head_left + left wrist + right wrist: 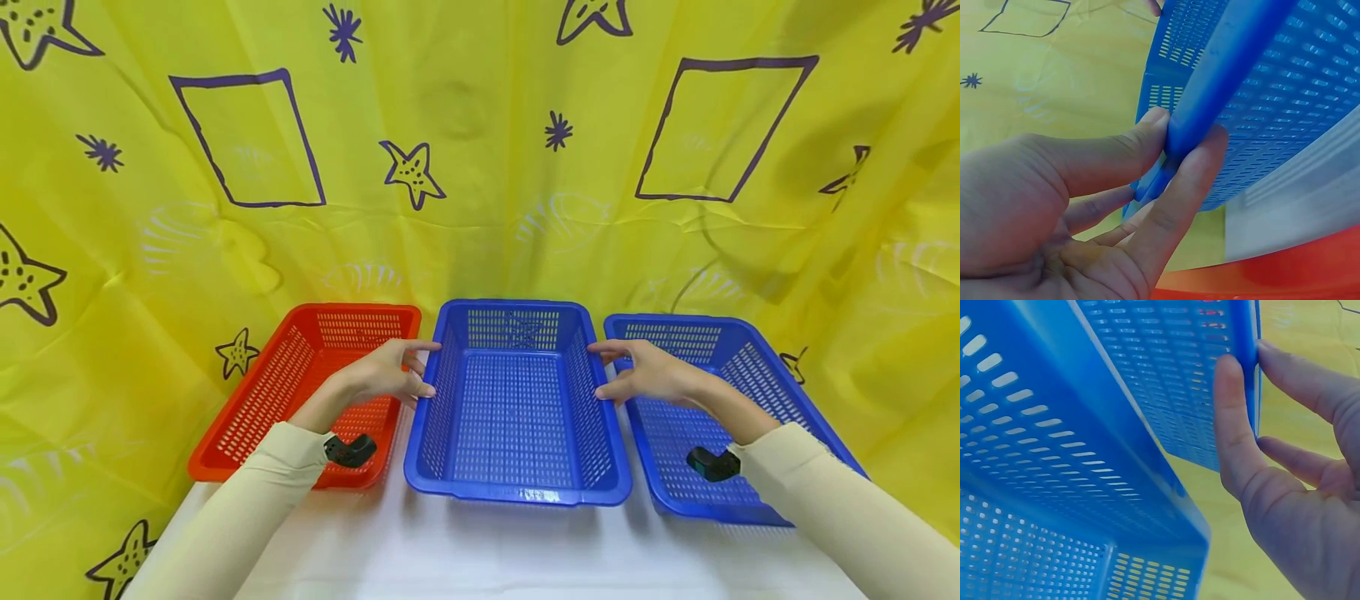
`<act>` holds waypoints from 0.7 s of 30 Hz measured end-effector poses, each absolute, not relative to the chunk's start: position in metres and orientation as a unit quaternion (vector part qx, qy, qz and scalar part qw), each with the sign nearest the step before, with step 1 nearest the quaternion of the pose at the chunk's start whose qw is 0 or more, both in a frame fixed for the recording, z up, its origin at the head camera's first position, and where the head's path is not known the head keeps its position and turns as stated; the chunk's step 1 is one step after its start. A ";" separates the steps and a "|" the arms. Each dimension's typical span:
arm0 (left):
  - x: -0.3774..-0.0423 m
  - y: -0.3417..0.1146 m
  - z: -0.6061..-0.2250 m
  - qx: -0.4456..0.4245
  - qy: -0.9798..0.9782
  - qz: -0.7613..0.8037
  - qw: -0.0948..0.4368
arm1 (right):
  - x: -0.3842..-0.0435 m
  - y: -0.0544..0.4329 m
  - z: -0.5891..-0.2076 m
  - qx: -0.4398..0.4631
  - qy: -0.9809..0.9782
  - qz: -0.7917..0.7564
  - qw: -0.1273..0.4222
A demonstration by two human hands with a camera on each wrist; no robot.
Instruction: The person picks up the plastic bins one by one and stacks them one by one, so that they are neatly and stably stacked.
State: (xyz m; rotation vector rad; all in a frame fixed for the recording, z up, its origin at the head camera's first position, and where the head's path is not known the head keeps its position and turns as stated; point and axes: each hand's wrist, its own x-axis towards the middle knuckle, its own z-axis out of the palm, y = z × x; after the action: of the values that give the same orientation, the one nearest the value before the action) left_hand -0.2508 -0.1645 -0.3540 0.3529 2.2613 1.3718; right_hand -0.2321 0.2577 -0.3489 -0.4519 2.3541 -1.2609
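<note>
A blue plastic basket (pixel 517 417) with slotted walls and nothing inside is at the middle in the head view. My left hand (pixel 390 371) pinches its left rim between thumb and fingers; the left wrist view shows the thumb and a finger on either side of the blue rim (pixel 1210 81). On the opposite side, my right hand (pixel 645 371) pinches the right rim. In the right wrist view, that rim (pixel 1247 369) lies between the thumb and fingers of the right hand (pixel 1310 494).
A red basket (pixel 300 392) stands to the left, partly behind the left forearm. Another blue basket (pixel 675 500) stands to the right, under the right forearm. All are on a white table (pixel 480 550) against a yellow patterned curtain (pixel 480 167).
</note>
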 end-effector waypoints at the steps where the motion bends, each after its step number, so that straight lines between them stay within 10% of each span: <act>1: -0.251 -0.165 -0.352 0.129 0.824 0.500 0.233 | -0.232 0.259 -0.347 -0.165 0.848 -0.456 0.216; 21: -0.248 -0.172 -0.301 0.141 0.822 0.506 0.219 | -0.229 0.267 -0.306 -0.173 0.854 -0.454 0.184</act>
State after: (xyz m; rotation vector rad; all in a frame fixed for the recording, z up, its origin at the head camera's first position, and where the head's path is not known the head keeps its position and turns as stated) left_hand -0.2479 -0.1718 -0.3014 0.3904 2.2758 1.3988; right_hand -0.2294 0.2666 -0.3056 -0.4889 2.4093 -1.2816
